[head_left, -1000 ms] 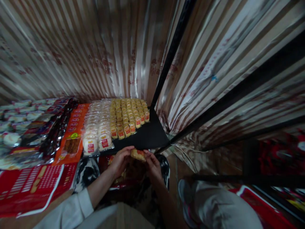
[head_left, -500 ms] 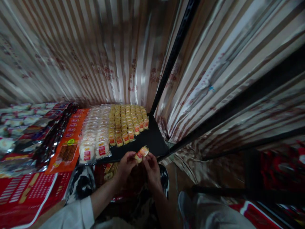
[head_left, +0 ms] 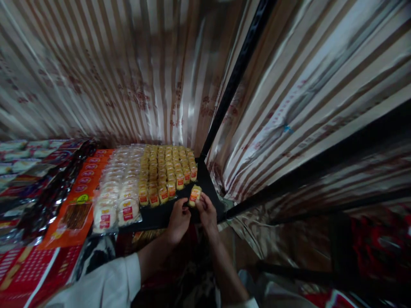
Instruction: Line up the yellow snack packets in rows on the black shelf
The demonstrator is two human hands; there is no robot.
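Note:
My right hand [head_left: 208, 213] pinches a small yellow snack packet [head_left: 195, 195] with an orange-red label, held upright above the black shelf. Beside its lower left edge is my left hand [head_left: 180, 219], fingers half curled with a gap between thumb and forefinger and nothing visible in them. Rows of similar small yellow packets [head_left: 162, 194] stand on the shelf [head_left: 157, 217] just beyond my hands. To their left are rows of round white packets with red labels [head_left: 128, 211].
Orange snack bags [head_left: 77, 214] and dark shiny packages [head_left: 35, 201] lie further left. A black upright post [head_left: 221, 111] rises at the shelf's back corner, with a black bar [head_left: 289, 177] to the right. Striped sheeting [head_left: 154, 85] hangs behind.
The packet has moved up and forward over the shelf and turned more upright. My left fingers have come away from it, while my right hand keeps hold. The view has shifted slightly.

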